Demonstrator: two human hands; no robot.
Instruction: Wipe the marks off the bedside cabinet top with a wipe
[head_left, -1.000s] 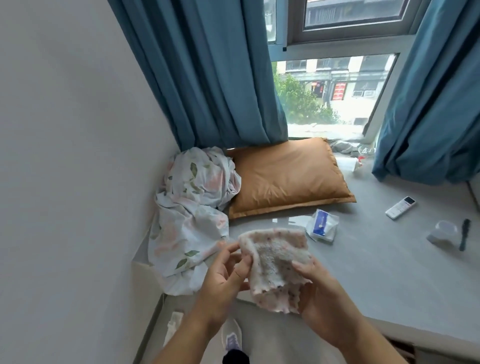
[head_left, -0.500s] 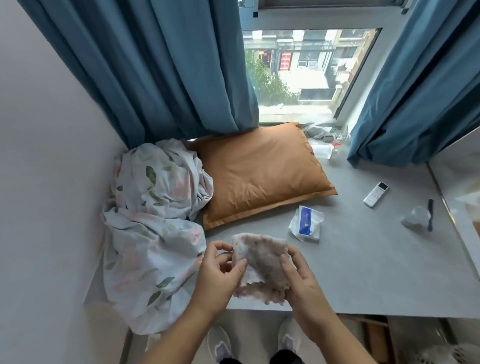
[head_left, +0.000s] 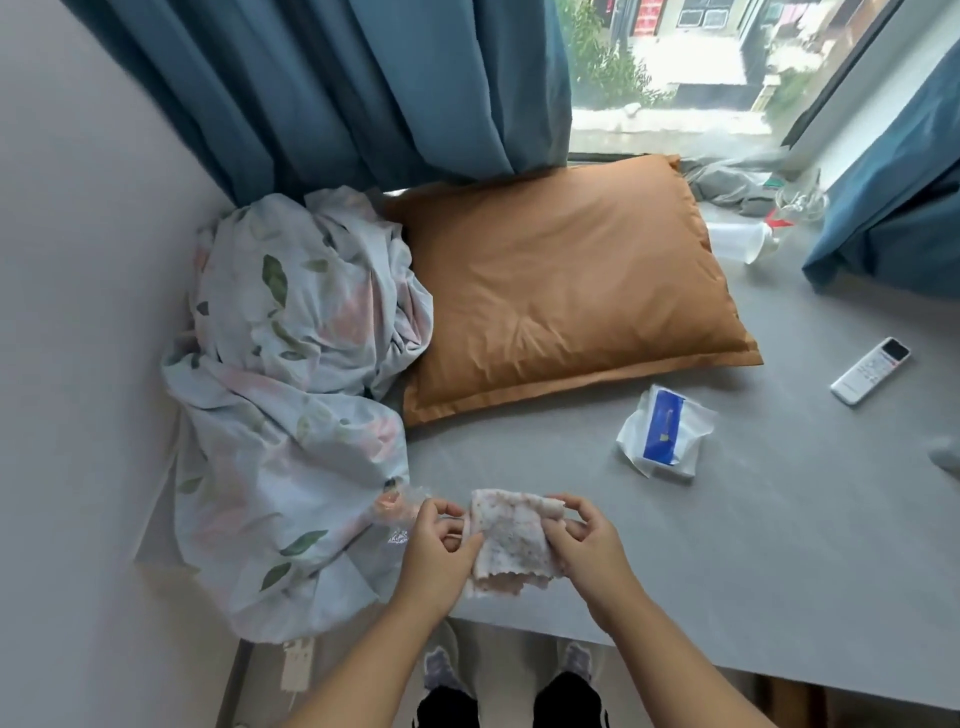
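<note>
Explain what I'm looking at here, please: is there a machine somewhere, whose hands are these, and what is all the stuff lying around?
There is no machine. A person wears a camera on the head, so you look down at their own two hands. The left hand and right hand together hold a small speckled cloth, the wipe, just above a grey surface. On that surface lie an orange pillow, a crumpled floral sheet, a white packet with a blue label and a white remote. Blue curtains and a window are behind. Wiping has not begun.
</note>
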